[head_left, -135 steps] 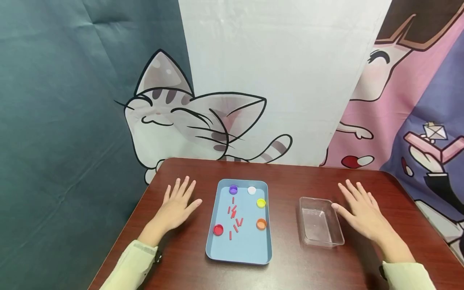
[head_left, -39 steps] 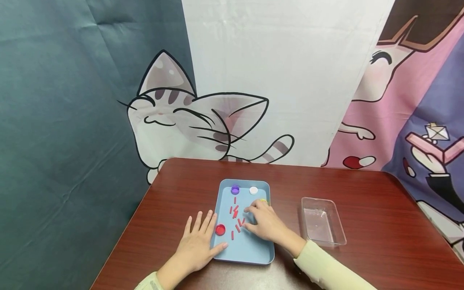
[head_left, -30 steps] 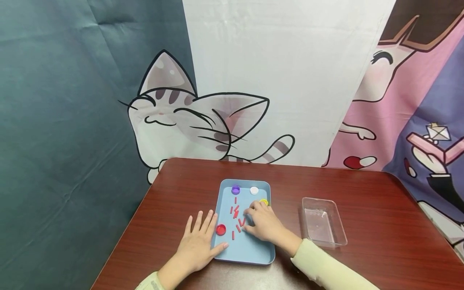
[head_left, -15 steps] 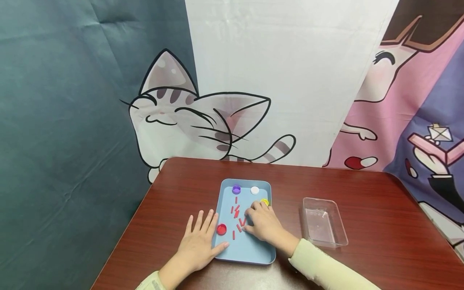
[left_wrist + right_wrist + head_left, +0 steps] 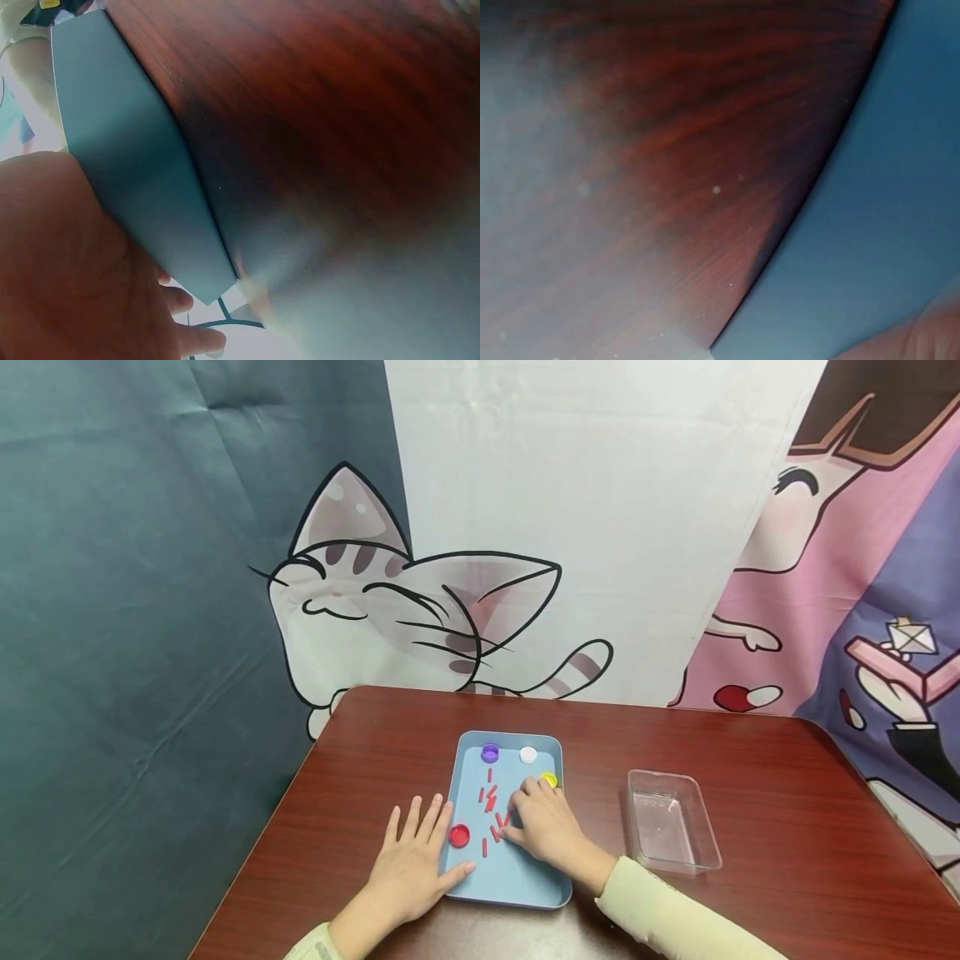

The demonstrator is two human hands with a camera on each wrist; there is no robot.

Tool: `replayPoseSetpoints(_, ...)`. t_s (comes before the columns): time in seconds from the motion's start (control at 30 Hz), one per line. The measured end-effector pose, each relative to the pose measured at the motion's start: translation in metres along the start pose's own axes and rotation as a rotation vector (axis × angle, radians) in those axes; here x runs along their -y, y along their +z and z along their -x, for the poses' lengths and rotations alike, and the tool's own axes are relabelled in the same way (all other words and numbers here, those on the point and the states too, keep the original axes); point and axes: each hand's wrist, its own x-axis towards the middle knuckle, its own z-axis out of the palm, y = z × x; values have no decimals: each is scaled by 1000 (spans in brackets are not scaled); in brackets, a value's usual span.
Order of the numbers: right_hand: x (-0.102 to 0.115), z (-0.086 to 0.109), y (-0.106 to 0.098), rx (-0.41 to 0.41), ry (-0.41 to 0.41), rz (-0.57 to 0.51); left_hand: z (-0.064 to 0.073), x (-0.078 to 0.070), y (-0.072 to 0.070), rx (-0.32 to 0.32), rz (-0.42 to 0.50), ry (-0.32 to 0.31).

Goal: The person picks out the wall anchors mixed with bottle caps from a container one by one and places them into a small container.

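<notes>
Head view: the left hand, fingers spread, touches the left rim of the blue tray; inside the tray's left side sits a red cap, along the tray's middle lie red sticks, over the tray's right side the right hand bends its fingers, whether pinching a stick cannot be told
</notes>
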Motion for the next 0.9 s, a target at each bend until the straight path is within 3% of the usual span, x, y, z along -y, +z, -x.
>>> replayPoseSetpoints(0.9,0,-1,3,-43,-14,5,1,-1,3,-13,7,-7)
